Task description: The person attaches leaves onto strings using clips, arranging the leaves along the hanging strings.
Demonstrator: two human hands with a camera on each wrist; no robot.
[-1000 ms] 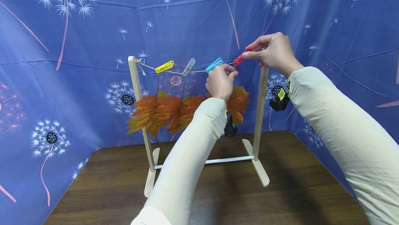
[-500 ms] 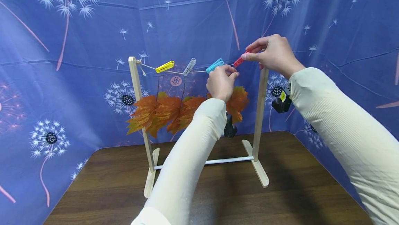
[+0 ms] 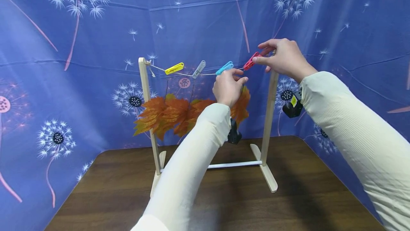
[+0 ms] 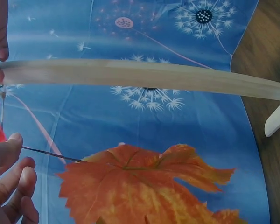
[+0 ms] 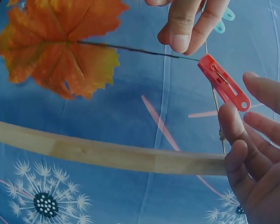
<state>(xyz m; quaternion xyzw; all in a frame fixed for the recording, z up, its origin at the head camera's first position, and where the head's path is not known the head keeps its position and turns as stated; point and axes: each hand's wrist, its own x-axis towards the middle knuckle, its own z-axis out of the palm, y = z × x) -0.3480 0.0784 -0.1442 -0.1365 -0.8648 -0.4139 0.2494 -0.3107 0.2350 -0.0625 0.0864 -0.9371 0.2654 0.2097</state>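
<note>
A red clothespin (image 5: 225, 83) sits on the string (image 5: 216, 100) near the right post, its nose at the tip of a leaf stem (image 5: 130, 50). From that stem hangs an orange maple leaf (image 4: 130, 182). My right hand (image 3: 286, 58) has its thumb and fingers spread around the clothespin's tail; the right wrist view shows a gap between the upper finger and the clothespin. My left hand (image 3: 226, 88) is beside the stem top, thumb and index finger apart, fingertips close to the stem. Blue (image 3: 225, 67), grey (image 3: 199, 69) and yellow (image 3: 174, 68) clothespins sit farther left along the string.
More orange leaves (image 3: 173, 113) hang in a row below the string, partly hidden by the left forearm. The wooden rack's left post (image 3: 148, 92), right post (image 3: 269, 117) and white bottom bar (image 3: 235, 165) stand on a brown table (image 3: 105, 188). A blue patterned cloth (image 3: 205, 17) hangs behind.
My right fingers have spread away from the red clothespin, which now shows more fully. The left thumb and index finger have parted at the stem. The head view has shifted slightly.
</note>
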